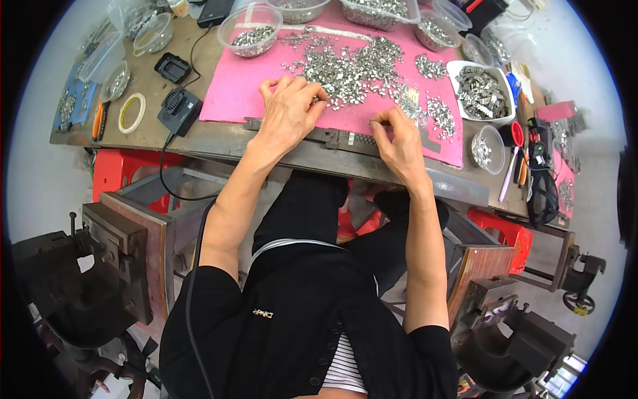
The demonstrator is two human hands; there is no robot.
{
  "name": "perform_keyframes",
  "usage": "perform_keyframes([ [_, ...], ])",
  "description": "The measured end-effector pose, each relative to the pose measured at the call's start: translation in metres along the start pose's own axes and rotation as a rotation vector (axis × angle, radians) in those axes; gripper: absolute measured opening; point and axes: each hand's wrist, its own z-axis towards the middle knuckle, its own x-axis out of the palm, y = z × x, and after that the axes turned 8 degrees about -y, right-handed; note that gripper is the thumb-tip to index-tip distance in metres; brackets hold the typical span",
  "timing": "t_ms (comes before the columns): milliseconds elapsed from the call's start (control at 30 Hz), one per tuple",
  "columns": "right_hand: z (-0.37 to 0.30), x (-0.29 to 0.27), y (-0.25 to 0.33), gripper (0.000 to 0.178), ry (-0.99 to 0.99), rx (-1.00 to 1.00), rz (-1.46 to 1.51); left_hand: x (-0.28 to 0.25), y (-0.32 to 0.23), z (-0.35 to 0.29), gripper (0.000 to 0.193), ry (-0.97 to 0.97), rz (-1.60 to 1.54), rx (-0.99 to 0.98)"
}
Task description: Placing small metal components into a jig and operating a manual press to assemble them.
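Observation:
My left hand lies palm down on the pink mat, its fingertips at the edge of a heap of small silver metal parts. A long dark metal strip runs along the near edge of the mat. My right hand rests over this strip, fingers curled and pinched on a small metal part. More loose silver parts lie scattered just right of that hand.
Clear plastic bowls of metal parts stand along the far side, and a white tray of larger pieces at the right. A black charger, a tape ring and tools lie on the wooden table. Red stools and heavy presses stand below.

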Motion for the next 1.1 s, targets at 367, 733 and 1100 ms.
perform_keyframes([
  [367,-0.022,0.0,0.01,0.014,-0.035,-0.14,-0.04,0.009,-0.001,0.001,0.008,-0.009,-0.001,-0.005],
  [733,-0.022,-0.001,0.018,0.018,-0.01,-0.334,-0.263,0.004,-0.001,-0.003,0.005,0.024,-0.015,-0.018],
  [1100,0.022,0.028,0.004,0.008,-0.003,-0.255,-0.183,0.003,0.003,-0.006,0.006,0.015,0.02,0.029],
])
